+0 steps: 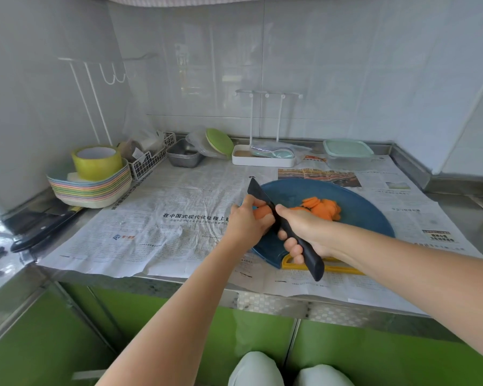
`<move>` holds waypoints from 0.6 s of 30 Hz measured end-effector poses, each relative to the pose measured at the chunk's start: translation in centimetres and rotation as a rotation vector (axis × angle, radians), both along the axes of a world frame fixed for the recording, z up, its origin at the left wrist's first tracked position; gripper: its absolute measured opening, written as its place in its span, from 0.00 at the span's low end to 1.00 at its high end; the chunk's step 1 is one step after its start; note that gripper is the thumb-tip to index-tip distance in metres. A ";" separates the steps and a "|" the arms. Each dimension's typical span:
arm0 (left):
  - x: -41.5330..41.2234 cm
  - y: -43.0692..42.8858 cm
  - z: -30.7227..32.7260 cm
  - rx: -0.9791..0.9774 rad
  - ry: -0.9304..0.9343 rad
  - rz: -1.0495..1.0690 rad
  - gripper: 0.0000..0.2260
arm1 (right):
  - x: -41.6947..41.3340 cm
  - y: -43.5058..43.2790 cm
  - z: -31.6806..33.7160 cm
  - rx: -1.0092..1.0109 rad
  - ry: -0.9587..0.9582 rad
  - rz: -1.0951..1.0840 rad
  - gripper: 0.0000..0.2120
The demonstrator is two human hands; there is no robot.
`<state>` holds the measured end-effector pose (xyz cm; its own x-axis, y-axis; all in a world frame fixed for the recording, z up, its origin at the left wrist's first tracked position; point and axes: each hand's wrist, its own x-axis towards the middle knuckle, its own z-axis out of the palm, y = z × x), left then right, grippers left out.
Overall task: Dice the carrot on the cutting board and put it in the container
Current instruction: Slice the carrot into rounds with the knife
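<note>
Head view: the left hand (pixel 247 220) curls its fingers round the uncut carrot stub (pixel 262 213) and holds it on the blue cutting board (pixel 360 215). The right hand (pixel 304 231) grips the handle of a black knife (pixel 259 193), whose blade stands against the stub just beside the left fingers. Cut carrot slices (pixel 322 207) lie heaped on the board just beyond the right hand. A mint-lidded container (pixel 347 153) stands well beyond both hands, near the wall.

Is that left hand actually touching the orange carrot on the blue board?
Touching. The head view shows the left hand curled over the uncut orange carrot piece, holding it on the round blue cutting board.
</note>
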<state>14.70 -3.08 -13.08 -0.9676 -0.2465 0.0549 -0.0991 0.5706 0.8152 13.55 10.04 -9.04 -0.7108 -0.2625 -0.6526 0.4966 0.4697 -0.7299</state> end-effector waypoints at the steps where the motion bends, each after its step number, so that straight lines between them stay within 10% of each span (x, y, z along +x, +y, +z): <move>1: 0.0 -0.1 -0.1 0.033 0.016 -0.003 0.15 | -0.1 0.4 0.1 0.002 -0.005 -0.003 0.29; 18: 1.0 0.7 -0.3 0.043 0.099 0.051 0.13 | 2.2 4.2 4.2 -0.055 0.025 0.072 0.27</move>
<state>15.66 -2.39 -13.41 -0.9441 -0.2998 0.1373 -0.0455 0.5309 0.8462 15.79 14.23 -4.89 -0.7043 -0.3486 -0.6184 0.4446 0.4624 -0.7671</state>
